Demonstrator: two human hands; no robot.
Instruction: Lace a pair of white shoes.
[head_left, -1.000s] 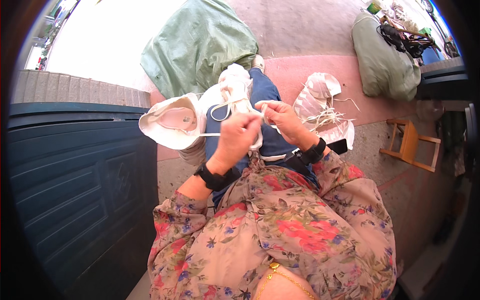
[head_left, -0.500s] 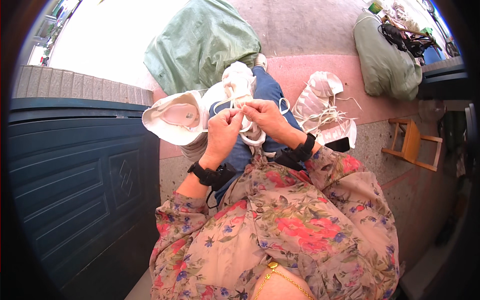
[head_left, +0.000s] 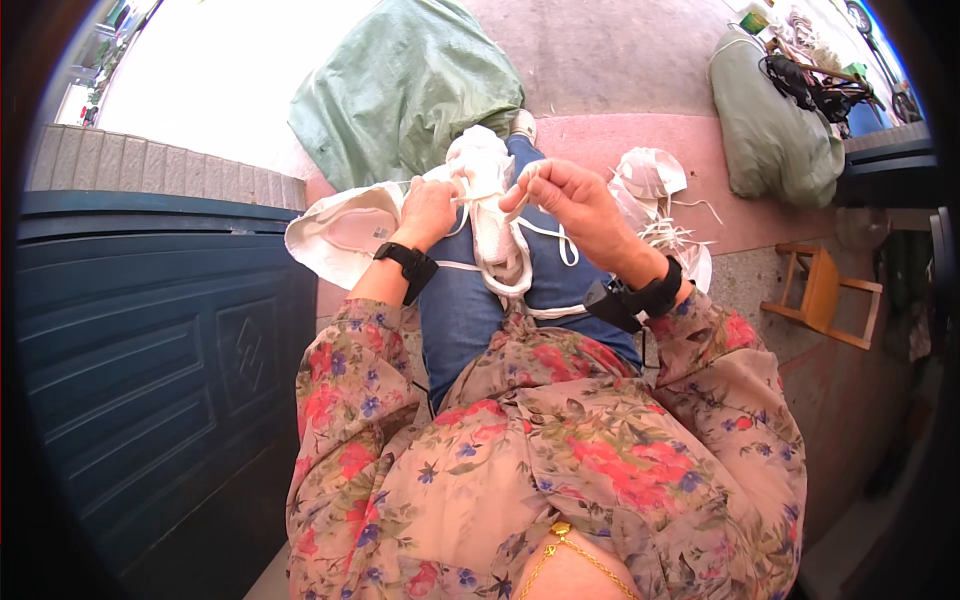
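Observation:
A white shoe upper (head_left: 491,235) lies along my jeans-covered thighs, its rounded opening toward my body. White shoelace (head_left: 562,243) loops loosely across it and over my right thigh. My left hand (head_left: 428,212) is closed at the upper's left edge, pinching a lace. Above the upper's right side, my right hand (head_left: 570,200) pinches lace between thumb and fingers. Just left of my left hand sits a white shoe piece (head_left: 345,232) with a pale lining. Both my wrists carry black strapped devices.
To the right lie more white shoe uppers (head_left: 650,180) with tangled laces. A green sack (head_left: 410,90) stands ahead, another sack (head_left: 775,125) at far right. A small wooden stool (head_left: 822,290) is at the right; a blue panelled door (head_left: 150,370) borders the left.
My hands have parted from close together over the shoe upper. The left went left and slightly up; the right moved right and up, drawing lace.

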